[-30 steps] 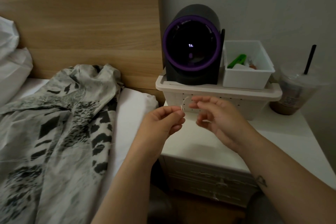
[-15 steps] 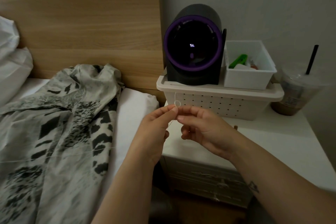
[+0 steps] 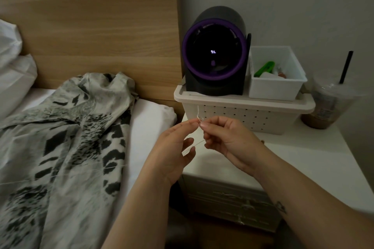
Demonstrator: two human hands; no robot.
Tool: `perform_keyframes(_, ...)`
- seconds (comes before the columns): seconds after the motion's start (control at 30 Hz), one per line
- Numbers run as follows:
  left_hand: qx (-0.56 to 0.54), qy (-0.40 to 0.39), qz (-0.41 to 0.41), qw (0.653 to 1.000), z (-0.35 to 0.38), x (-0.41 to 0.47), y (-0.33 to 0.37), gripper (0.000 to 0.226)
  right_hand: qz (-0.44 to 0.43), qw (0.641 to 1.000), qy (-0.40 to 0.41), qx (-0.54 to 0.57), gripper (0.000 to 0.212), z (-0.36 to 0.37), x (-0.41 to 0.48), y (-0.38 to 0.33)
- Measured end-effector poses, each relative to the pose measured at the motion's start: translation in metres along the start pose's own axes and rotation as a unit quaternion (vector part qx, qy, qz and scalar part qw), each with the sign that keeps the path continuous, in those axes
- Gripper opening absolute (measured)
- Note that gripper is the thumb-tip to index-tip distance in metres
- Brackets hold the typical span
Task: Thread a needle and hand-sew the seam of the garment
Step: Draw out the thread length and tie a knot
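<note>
Left hand (image 3: 172, 147) and right hand (image 3: 228, 139) pinch the thread (image 3: 198, 113); white bin (image 3: 277, 87) (basket's (image 3: 242, 119) right end) holds a green item (image 3: 265, 67).

1. A wooden headboard (image 3: 91, 26) stood behind white pillows (image 3: 12, 70).
2. A white nightstand (image 3: 303, 159) carried a perforated white basket (image 3: 242, 119).
3. On the basket stood a black device (image 3: 214, 50) with a purple ring, just beside a small white bin (image 3: 275, 87) holding a green item (image 3: 265, 67).
4. A plastic cup (image 3: 325, 107) with a black straw (image 3: 347, 66) stood to the right of the basket.
</note>
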State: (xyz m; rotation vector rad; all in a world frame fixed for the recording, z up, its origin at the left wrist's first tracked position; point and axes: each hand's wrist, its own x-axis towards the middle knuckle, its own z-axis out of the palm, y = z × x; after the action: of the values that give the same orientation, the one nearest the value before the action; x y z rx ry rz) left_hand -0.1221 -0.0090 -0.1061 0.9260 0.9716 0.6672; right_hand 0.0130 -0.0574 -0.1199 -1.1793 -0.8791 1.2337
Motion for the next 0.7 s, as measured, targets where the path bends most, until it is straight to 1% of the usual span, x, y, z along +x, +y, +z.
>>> perform_keyframes(0.07,0.016,0.007,0.005,1.0,-0.0004,-0.0005,0.0002,0.012,-0.014,0.999,0.015,-0.028,0.008,-0.0015,0.0001,0.0004)
perform_keyframes(0.17,0.036,0.021,0.016,0.999,0.0,-0.0012,-0.0001,0.012,-0.044,0.994,0.033,-0.091,0.006,-0.0019,-0.0006,0.0001)
perform_keyframes(0.27,0.045,0.028,0.026,0.998,0.0009,-0.003,0.0003,0.014,-0.089,0.979,0.049,-0.175,0.008,-0.0005,-0.0028,-0.0012)
perform_keyframes(0.43,0.043,0.027,0.031,0.998,0.0028,-0.0037,0.0007,0.01,-0.143,0.959,0.046,-0.241,0.015,0.0041,-0.0075,-0.0031)
perform_keyframes(0.53,0.029,0.034,0.026,0.999,0.0032,-0.0029,0.0009,0.006,-0.157,0.954,0.043,-0.252,0.017,0.0056,-0.0091,-0.0029)
perform_keyframes(0.63,0.021,0.025,0.025,0.999,0.002,-0.0029,0.0021,0.007,-0.162,0.959,0.039,-0.23,0.015,0.0049,-0.0092,-0.0034)
perform_keyframes(0.7,0.017,0.02,0.025,0.999,0.0016,-0.0041,0.0031,0.015,-0.162,0.96,0.036,-0.224,0.014,0.0049,-0.0088,-0.0039)
